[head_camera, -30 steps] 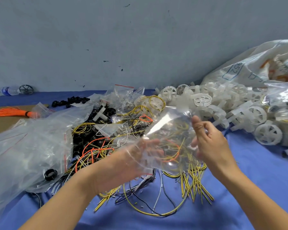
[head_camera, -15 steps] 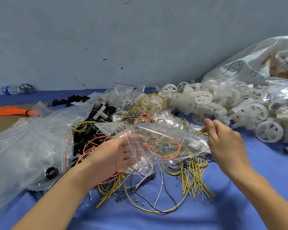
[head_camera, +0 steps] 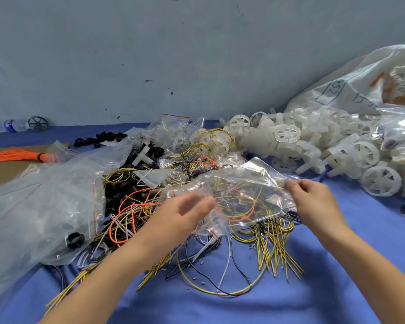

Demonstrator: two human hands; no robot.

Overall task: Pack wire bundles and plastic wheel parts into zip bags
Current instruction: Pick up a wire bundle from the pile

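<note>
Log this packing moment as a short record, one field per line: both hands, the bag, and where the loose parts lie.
left hand: blurred, on the near-left end of the clear zip bag; grip cannot be told
right hand: pinches the bag's far-right edge
bag: held just over the wire pile, crumpled; wires seen through the plastic
wires: yellow, orange, black, tangled on the blue cloth
white wheels: heaped at far right
big bag of bags: left, lying flat

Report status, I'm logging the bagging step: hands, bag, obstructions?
Both hands, left blurred and right, grip clear zip bag. Bag held over wire pile. Nothing blocking.
</note>
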